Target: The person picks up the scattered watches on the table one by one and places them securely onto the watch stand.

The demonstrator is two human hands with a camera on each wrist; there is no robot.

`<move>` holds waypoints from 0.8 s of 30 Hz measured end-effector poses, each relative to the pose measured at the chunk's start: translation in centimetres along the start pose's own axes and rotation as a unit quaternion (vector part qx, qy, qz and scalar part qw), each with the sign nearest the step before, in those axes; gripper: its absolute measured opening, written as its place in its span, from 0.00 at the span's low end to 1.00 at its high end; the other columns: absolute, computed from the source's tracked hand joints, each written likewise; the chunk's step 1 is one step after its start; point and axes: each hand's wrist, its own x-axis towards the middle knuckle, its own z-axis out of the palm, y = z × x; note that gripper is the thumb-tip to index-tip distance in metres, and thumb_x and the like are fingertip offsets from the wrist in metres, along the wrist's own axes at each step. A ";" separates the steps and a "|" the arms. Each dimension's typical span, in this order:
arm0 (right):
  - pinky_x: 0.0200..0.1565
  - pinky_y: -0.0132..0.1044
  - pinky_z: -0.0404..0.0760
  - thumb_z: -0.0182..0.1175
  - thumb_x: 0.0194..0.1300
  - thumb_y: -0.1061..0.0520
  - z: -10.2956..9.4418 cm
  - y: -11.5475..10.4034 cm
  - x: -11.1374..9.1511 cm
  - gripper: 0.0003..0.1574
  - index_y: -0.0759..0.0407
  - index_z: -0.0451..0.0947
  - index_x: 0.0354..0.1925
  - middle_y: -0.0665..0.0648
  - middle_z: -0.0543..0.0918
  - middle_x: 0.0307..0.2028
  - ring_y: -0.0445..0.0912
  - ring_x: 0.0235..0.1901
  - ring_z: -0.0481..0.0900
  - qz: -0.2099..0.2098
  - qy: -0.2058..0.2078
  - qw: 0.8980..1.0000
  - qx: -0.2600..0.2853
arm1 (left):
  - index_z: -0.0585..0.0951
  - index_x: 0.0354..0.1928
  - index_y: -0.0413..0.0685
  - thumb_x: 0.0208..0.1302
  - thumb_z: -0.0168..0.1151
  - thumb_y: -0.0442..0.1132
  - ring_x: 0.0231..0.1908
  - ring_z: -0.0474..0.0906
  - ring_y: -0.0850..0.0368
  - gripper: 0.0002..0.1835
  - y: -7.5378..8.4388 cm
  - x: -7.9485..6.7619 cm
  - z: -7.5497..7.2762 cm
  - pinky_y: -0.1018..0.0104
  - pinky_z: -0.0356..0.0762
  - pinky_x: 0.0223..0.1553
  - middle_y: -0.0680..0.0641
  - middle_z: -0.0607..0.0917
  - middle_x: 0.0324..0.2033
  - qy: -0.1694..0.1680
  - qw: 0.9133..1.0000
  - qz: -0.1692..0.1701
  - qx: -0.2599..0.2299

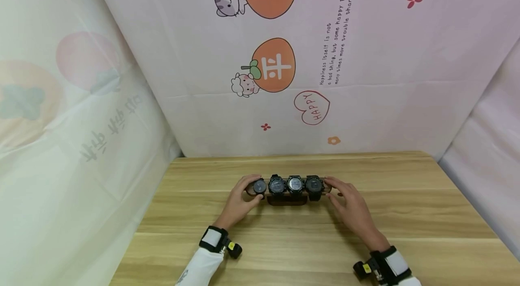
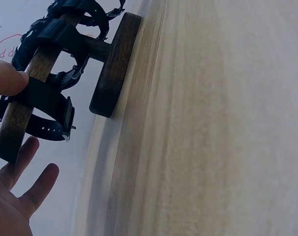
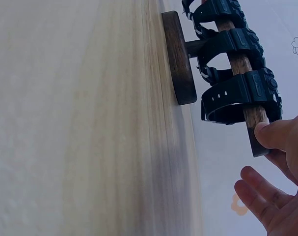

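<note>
A dark wooden watch stand [image 1: 287, 201] is on the table, its crossbar raised above a rounded base [image 2: 117, 64]. Several black wristwatches [image 1: 295, 184] are strapped round the bar in a row. At the left end, my left hand [image 1: 239, 202] holds the leftmost wristwatch [image 1: 259, 186], thumb on its near edge and index finger along the far side; other fingers are spread beneath the bar in the left wrist view. My right hand [image 1: 354, 208] grips the bar's right end [image 3: 257, 140] between thumb and fingers, beside the rightmost wristwatch [image 1: 314, 185]. Two lower fingers extend away from the bar.
The wood-grain table [image 1: 292, 250] runs back to a white printed cloth [image 1: 195, 60] hanging behind it. More pale cloth hangs at the left [image 1: 61, 164] and right [image 1: 487, 141]. Each wrist wears a strapped-on camera.
</note>
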 end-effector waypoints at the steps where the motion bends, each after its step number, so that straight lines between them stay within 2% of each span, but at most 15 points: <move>1: 0.42 0.50 0.83 0.68 0.57 0.64 0.0 0.0 0.0 0.34 0.55 0.74 0.62 0.57 0.76 0.61 0.48 0.51 0.73 0.001 0.000 1.000 0.000 | 0.71 0.65 0.56 0.60 0.68 0.37 0.61 0.68 0.57 0.31 0.1 0.0 0.1 0.53 0.74 0.57 0.45 0.72 0.63 0.004 1.000 0.005 0.001; 6: 0.42 0.51 0.83 0.68 0.57 0.64 0.0 0.0 0.0 0.34 0.55 0.74 0.62 0.57 0.76 0.61 0.49 0.51 0.73 0.001 0.001 1.000 0.000 | 0.72 0.64 0.51 0.57 0.69 0.32 0.61 0.68 0.50 0.31 0.7 0.2 0.4 0.46 0.72 0.58 0.39 0.74 0.61 0.019 1.000 0.021 0.001; 13: 0.42 0.51 0.83 0.68 0.57 0.64 -0.1 -0.2 0.0 0.34 0.55 0.74 0.62 0.57 0.76 0.61 0.49 0.50 0.73 0.001 -0.001 1.000 0.000 | 0.69 0.67 0.62 0.62 0.66 0.44 0.64 0.63 0.61 0.30 -0.3 0.1 0.3 0.57 0.68 0.64 0.53 0.71 0.65 -0.014 1.000 0.000 0.021; 24: 0.42 0.51 0.83 0.68 0.57 0.64 -0.1 -0.2 0.1 0.33 0.56 0.74 0.61 0.59 0.76 0.61 0.49 0.51 0.73 0.001 0.000 1.000 0.000 | 0.68 0.67 0.65 0.63 0.64 0.47 0.65 0.63 0.61 0.30 -0.5 0.0 0.3 0.57 0.67 0.64 0.56 0.70 0.65 -0.017 1.000 -0.007 0.022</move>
